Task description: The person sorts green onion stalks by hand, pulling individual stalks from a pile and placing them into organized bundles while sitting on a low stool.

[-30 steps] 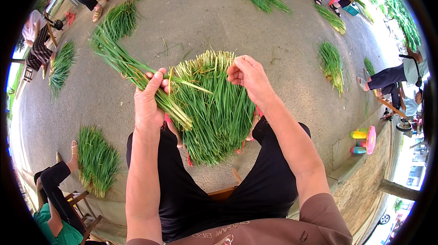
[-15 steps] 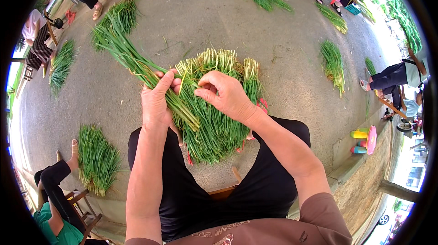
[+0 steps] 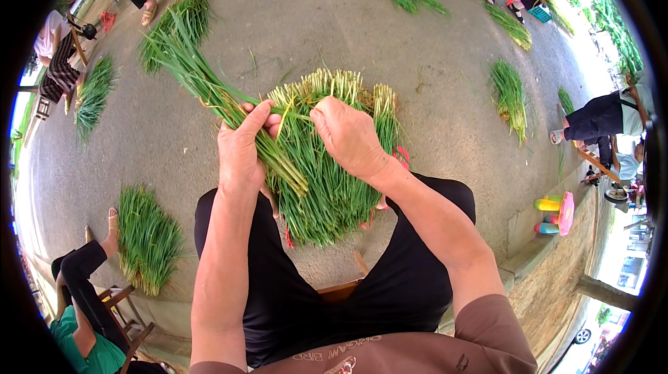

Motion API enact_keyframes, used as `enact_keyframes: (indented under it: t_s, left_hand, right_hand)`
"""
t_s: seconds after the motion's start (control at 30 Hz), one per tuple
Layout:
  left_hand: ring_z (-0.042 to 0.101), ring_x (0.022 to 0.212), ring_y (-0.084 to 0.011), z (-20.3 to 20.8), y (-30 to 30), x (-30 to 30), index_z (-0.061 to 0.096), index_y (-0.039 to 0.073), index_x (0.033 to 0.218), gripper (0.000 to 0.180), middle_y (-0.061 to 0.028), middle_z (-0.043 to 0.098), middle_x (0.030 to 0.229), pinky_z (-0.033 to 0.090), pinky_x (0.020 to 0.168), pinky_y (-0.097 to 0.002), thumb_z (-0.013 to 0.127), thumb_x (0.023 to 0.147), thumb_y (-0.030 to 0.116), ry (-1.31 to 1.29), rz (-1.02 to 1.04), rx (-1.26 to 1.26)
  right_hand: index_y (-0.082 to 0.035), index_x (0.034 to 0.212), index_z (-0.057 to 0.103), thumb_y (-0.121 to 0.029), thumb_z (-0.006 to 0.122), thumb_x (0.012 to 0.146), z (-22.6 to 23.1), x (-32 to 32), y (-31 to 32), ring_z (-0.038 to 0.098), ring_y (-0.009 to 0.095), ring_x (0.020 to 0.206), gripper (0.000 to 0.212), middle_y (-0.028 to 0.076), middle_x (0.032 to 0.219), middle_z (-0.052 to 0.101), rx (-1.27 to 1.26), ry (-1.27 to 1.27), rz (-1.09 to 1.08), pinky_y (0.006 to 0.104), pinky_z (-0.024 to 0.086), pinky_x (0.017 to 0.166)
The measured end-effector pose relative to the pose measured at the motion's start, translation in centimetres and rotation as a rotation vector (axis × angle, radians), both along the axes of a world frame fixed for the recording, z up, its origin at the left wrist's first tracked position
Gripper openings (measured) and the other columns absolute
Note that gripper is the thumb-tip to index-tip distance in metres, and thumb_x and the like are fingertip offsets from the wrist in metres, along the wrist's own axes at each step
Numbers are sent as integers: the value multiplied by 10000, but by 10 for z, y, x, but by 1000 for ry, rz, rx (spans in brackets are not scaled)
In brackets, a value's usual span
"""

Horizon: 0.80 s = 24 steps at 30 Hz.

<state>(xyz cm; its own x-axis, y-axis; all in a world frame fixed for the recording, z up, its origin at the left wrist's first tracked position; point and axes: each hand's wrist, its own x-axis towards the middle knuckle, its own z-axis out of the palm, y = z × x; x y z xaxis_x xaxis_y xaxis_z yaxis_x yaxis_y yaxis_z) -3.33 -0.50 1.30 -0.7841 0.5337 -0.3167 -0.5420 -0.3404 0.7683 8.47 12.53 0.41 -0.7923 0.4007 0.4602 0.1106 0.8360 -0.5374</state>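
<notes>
A bunch of long green chives (image 3: 202,85) is gripped in my left hand (image 3: 240,151), leaves pointing to the far left and pale stem ends sticking out below the palm. My right hand (image 3: 351,139) is closed, thumb against fingers, on a few green blades (image 3: 298,116) that stretch across from the left hand. A thin yellowish blade hangs beside my left fingertips. Under both hands, between my feet, lies a large heap of chives (image 3: 327,200), cut white ends toward the far side. Red ties peek out at its near edge.
Other chive piles lie on the concrete: one at lower left (image 3: 146,238), one at far left (image 3: 174,29), one at right (image 3: 510,99), among several. Seated people surround me, one in green (image 3: 90,346). A pink stool with coloured legs (image 3: 566,212) lies at right.
My right hand has moved slightly right and away from the left, drawing the blades out straighter. The left hand keeps its hold on the bunch, nearly in place.
</notes>
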Motion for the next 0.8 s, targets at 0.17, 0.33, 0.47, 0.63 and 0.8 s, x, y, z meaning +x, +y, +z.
enact_keyframes:
  t_s: [0.17, 0.33, 0.47, 0.63, 0.8]
  left_hand:
    - [617, 677, -153, -3, -3, -8, 483, 66, 916, 191, -133, 635, 927, 534, 558, -258, 635, 838, -20, -24, 75, 82]
    - [580, 723, -131, -4, -10, -18, 544, 12, 932, 101, -81, 593, 916, 541, 618, -238, 621, 866, 17, -52, 89, 144]
    - [580, 719, -124, -7, -14, -24, 554, -5, 934, 97, -78, 591, 907, 545, 606, -220, 620, 870, 24, -66, 90, 170]
    - [583, 711, -121, -3, -14, -22, 546, 23, 927, 93, -88, 600, 929, 547, 592, -216, 621, 872, 39, -61, 68, 154]
    - [580, 697, -120, -3, -13, -15, 519, 73, 901, 126, -107, 606, 989, 535, 582, -236, 631, 860, 34, -33, -70, 108]
  right_hand:
    - [-52, 868, 513, -242, 513, 925, -2, 5, 19, 588, 341, 679, 198, 145, 748, 574, -69, -88, -110, 414, 465, 600]
    - [-43, 884, 528, -252, 548, 905, -7, 16, 54, 595, 334, 694, 211, 148, 743, 594, -63, -116, -230, 399, 469, 628]
    - [-37, 854, 535, -202, 557, 883, -16, 28, 78, 612, 301, 724, 169, 137, 777, 616, -102, -199, -154, 391, 486, 655]
    - [-10, 912, 585, -149, 599, 838, -13, 45, 56, 651, 230, 787, 159, 114, 823, 661, -354, -485, 441, 353, 500, 688]
    - [-12, 1053, 597, -165, 555, 869, 19, 29, 51, 654, 187, 812, 244, 114, 819, 670, -448, -826, 252, 295, 504, 743]
